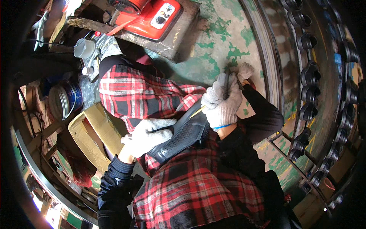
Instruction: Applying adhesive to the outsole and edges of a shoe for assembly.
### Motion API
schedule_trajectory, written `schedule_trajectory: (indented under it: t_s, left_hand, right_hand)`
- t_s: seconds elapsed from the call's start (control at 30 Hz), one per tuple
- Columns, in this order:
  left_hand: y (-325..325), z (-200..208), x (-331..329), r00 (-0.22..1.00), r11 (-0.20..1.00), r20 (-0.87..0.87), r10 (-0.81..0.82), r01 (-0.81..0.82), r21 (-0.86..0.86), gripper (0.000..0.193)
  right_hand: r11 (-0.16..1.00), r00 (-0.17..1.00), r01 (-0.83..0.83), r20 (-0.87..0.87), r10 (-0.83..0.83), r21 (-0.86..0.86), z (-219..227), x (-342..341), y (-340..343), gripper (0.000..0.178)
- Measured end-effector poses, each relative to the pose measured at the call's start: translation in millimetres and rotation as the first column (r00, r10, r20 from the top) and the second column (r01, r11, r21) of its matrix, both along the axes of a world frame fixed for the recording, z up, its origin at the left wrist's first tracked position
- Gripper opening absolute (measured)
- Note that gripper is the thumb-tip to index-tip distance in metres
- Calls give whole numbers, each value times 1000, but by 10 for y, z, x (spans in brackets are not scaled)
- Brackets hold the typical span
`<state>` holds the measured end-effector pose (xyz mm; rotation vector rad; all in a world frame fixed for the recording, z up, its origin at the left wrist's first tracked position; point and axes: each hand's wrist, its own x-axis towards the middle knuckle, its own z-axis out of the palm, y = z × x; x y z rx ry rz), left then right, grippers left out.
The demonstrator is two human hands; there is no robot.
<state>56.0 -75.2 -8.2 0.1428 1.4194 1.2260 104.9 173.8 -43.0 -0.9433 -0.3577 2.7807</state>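
Observation:
A black leather shoe (179, 139) with rows of small perforations lies slantwise across my lap, on a red and black plaid apron. My left hand (149, 134), in a whitish knit glove, grips its left end, fingers lying over the upper. Over the shoe's far right end, my right hand (223, 101), gloved alike with a blue cuff edge, is closed round a thin yellowish stick (197, 111). The stick's tip points down-left at the shoe's upper; whether it touches cannot be made out. The shoe's far right end is partly hidden by the right glove.
Ahead stands a red machine (150, 21) with a control panel on a worn platform. At the left are an open cardboard box (95, 133), a bucket (63, 101) and a white cup (84, 48). Black shoes (310, 74) line racks along the right.

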Motion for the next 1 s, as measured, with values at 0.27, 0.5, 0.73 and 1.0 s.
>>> schedule_trajectory:
  t_s: [0.27,0.5,0.73,1.0]
  left_hand:
    - [-26,-41,16,1000,1000,-8,-8,8,13,48]
    - [-21,-48,1,998,999,-34,-45,45,-9,48]
    - [-25,-49,-3,998,999,-57,-40,40,2,48]
    - [-38,-73,7,996,1000,-83,-30,31,2,48]
  right_hand:
    - [923,987,-161,47,155,348,-219,117,25,17]
    - [837,942,-322,238,237,441,-237,199,-122,27]
    - [992,997,-75,-20,74,-100,-144,97,-109,24]
    - [996,997,-66,41,68,-63,-64,78,-178,23]
